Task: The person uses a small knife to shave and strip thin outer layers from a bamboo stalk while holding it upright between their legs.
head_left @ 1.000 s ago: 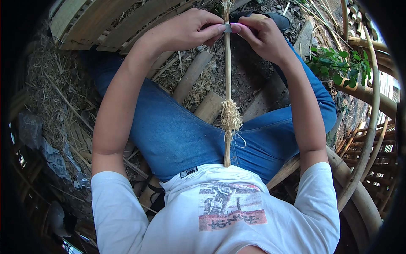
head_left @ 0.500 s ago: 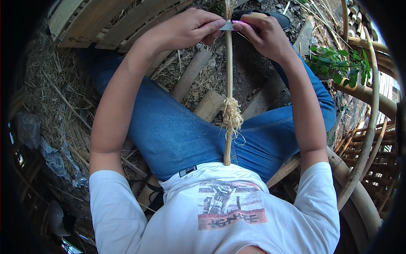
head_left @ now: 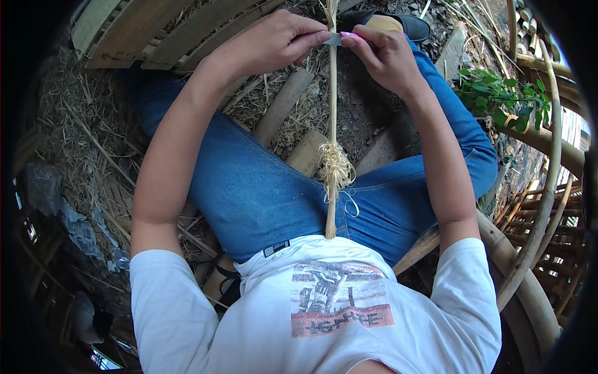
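A narrow pale stick, apparently bamboo (head_left: 332, 103), runs from my waist away between my legs. Its near end rests against my shirt hem, and a bunch of curled shavings (head_left: 336, 166) clings around its lower part. Across the stick's far part lies a small knife (head_left: 335, 39) with a short metal blade and a pink handle. My right hand (head_left: 386, 55) is closed around the handle. On the other side, my left hand (head_left: 283, 40) pinches the blade's tip end between thumb and fingers. More frayed fibres show at the stick's far end beyond the blade.
My jeans-clad legs (head_left: 261, 181) are spread around the stick. Cut bamboo pieces (head_left: 283, 107) and straw litter the ground. Slatted wood (head_left: 134, 34) stands at the far left, a leafy plant (head_left: 504, 96) and curved bamboo poles (head_left: 548, 162) at the right.
The stick and its shavings have shifted slightly left, its near end moving a little away from me. Both hands keep their grip on the knife across the stick.
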Available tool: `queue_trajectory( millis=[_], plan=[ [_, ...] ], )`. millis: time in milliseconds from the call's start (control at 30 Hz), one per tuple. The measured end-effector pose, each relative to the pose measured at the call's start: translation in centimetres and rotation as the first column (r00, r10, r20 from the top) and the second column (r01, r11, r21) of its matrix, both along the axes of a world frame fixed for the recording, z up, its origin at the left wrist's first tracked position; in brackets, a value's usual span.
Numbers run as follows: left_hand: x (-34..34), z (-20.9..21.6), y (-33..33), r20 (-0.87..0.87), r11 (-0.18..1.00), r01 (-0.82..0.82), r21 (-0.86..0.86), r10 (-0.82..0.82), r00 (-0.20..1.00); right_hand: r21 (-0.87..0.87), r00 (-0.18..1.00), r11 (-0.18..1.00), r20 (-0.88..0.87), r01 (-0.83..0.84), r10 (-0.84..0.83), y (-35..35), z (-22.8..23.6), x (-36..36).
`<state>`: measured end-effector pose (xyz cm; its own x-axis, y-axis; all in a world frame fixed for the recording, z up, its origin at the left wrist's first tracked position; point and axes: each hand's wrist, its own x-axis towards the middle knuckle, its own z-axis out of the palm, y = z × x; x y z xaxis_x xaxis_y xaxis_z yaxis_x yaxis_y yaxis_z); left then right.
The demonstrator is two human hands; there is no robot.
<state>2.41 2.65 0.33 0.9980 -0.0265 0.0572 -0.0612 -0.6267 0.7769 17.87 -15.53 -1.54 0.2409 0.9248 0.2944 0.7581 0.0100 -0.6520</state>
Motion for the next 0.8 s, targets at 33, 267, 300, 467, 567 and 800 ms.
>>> queue_trajectory(
  millis=[33, 267, 300, 467, 567, 800],
  plan=[
    [-0.3, -0.3, -0.2, 0.035, 1.0, 0.011, 0.001, -0.011, 0.999, -0.058, 1.0, 0.998, 0.002, -0.008, 0.008, -0.4, 0.1, -0.2],
    [-0.3, -1.7, -0.6, 0.099, 0.998, -0.064, -0.025, 0.067, 0.993, -0.038, 0.994, 0.999, 0.111, 0.007, -0.003, 0.0, 0.8, 0.3],
    [-0.1, -1.8, -0.5, 0.068, 0.992, -0.083, -0.094, 0.089, 0.994, 0.007, 0.983, 1.0, 0.185, 0.007, -0.008, 0.2, 0.8, 0.7],
    [0.9, 1.2, -0.7, -0.108, 0.963, -0.23, -0.141, 0.216, 0.971, -0.073, 0.995, 0.996, 0.085, 0.056, -0.049, 1.4, 2.5, 1.1],
    [0.3, -0.1, -0.4, -0.105, 0.971, -0.187, -0.152, 0.172, 0.979, -0.02, 0.991, 1.0, 0.131, 0.0, 0.002, 0.9, 2.1, 0.6],
    [-1.8, -2.6, -2.1, 0.114, 0.986, -0.035, -0.162, 0.054, 0.992, -0.101, 0.989, 0.995, 0.145, 0.02, -0.005, -1.5, 1.3, -1.7]
  ],
)
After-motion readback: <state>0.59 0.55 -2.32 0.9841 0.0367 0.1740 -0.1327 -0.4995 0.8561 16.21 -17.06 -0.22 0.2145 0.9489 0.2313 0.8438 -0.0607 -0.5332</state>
